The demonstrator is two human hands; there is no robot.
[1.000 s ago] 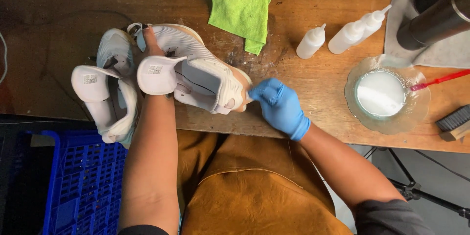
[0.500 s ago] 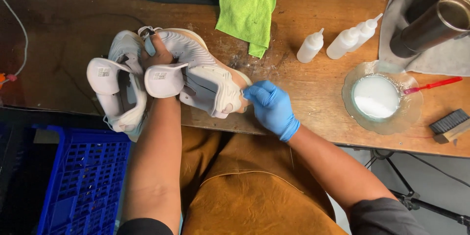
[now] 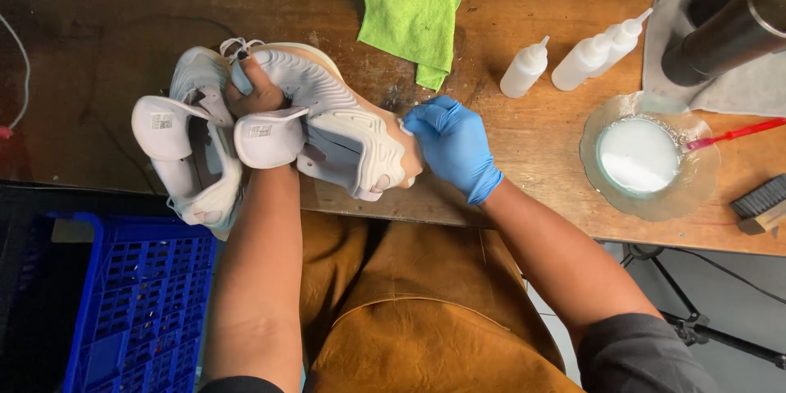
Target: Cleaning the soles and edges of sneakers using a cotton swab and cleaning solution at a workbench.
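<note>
Two pale grey knit sneakers with cream rubber soles sat at the near edge of the scuffed brown wooden workbench [image 3: 524, 155]. One sneaker [image 3: 192, 155] lay untended on its side at the left. The other, the held sneaker [image 3: 336, 127], was tipped sole-outward just beside it.

The bare left hand [image 3: 255, 92] was closed around its upper near the collar, fingers folded into the soft knit. The blue-gloved right hand [image 3: 450, 143] was pinched shut against the toe end of the sole, on something small and white; what it was, could not tell.

Judged light, one hand bearing it easily. Upper soft and yielding, would crumple under a hard squeeze; sole stiffer, the firmer place to press. Best hold looked to be collar and heel.

Further off stood a shallow clear glass dish [image 3: 696, 188] of white liquid, a lime-green microfibre cloth [image 3: 409, 8] and two small white squeeze bottles [image 3: 524, 70].
</note>
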